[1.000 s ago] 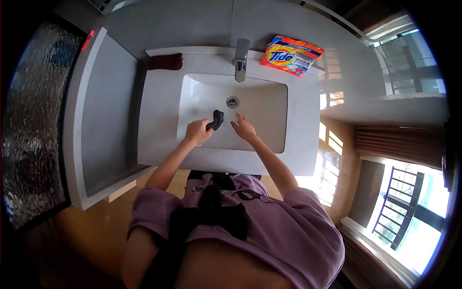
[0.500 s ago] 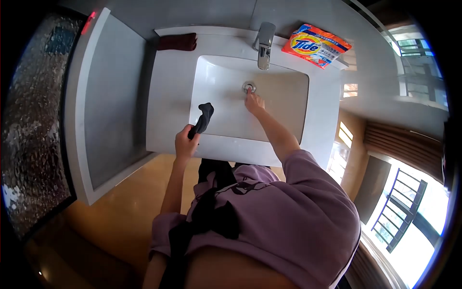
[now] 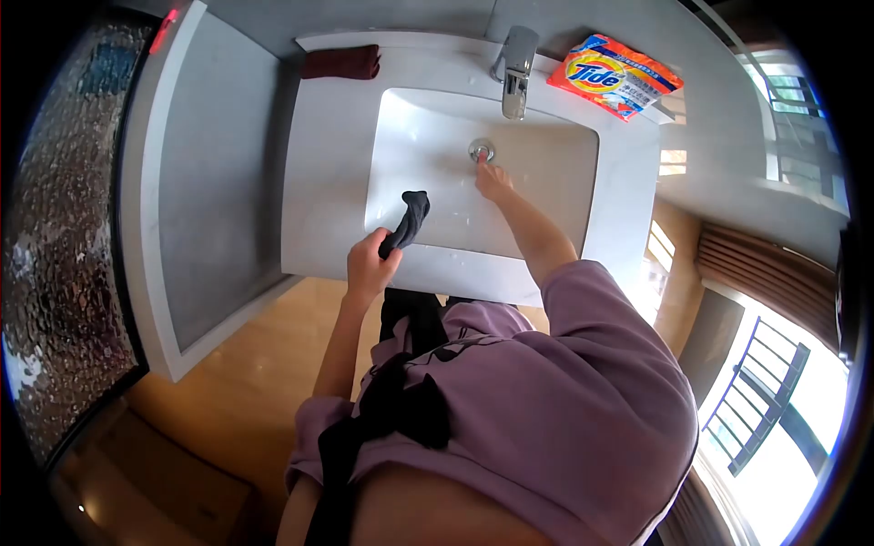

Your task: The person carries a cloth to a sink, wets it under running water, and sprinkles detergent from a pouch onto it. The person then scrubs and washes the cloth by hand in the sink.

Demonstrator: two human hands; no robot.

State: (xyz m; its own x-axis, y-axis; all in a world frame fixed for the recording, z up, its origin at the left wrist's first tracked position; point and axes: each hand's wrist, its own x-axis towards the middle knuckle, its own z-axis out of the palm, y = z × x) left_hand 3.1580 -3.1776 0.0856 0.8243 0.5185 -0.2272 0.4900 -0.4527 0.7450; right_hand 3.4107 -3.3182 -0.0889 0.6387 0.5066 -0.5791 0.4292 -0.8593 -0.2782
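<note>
My left hand [image 3: 370,266] is closed around one end of a dark grey sock [image 3: 411,220], holding it over the near left part of the white sink [image 3: 437,118]. The sock's free end sticks up and away from my fingers. Inside the basin, my right hand [image 3: 492,179] has its index finger stretched out, with the tip on the round metal drain stopper [image 3: 482,147]. The other fingers of that hand are curled back, and nothing shows in them. A chrome faucet [image 3: 518,73] stands behind the drain.
An orange Tide detergent bag [image 3: 615,78] lies on the counter right of the faucet. A folded dark red cloth [image 3: 340,63] rests at the back left corner. To the left stands a grey partition [image 3: 218,182] with a white edge.
The sock in my left hand has shifted to the right and its free end has tipped further rightward. My right fingertip stays at the drain. The whole view has shifted slightly.
</note>
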